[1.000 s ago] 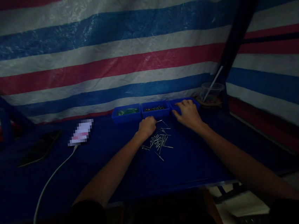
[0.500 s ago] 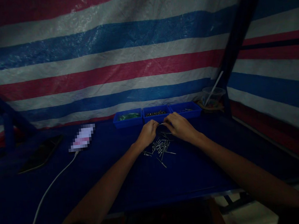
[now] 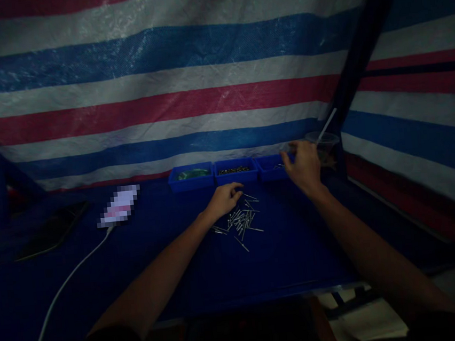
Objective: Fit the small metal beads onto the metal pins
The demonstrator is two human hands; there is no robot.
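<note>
My left hand [image 3: 225, 198] hovers at the upper left edge of a loose pile of thin metal pins [image 3: 241, 220]. Its thumb and forefinger stand a little apart, with nothing visible between them. My right hand [image 3: 305, 164] is raised at the right end of the right blue bin [image 3: 274, 175], its thumb and fingers apart; the fingertips are blurred. A few thin metal pieces show inside that bin. Small brass-coloured parts fill the middle blue bin [image 3: 236, 178], and the left blue bin [image 3: 192, 184] contains something green and shiny.
Behind my right hand stands a clear plastic cup [image 3: 327, 138] with a white straw. On the left lie a lit phone [image 3: 118, 205] on a white cable [image 3: 68, 290] and a dark phone [image 3: 54, 230]. Striped sheeting [image 3: 157, 107] hangs behind the blue table [image 3: 292, 260].
My hands were together over the pile, pinching a thin metal piece. My right hand has moved right and away to the right bin; my left hand has stayed and its fingers have parted.
</note>
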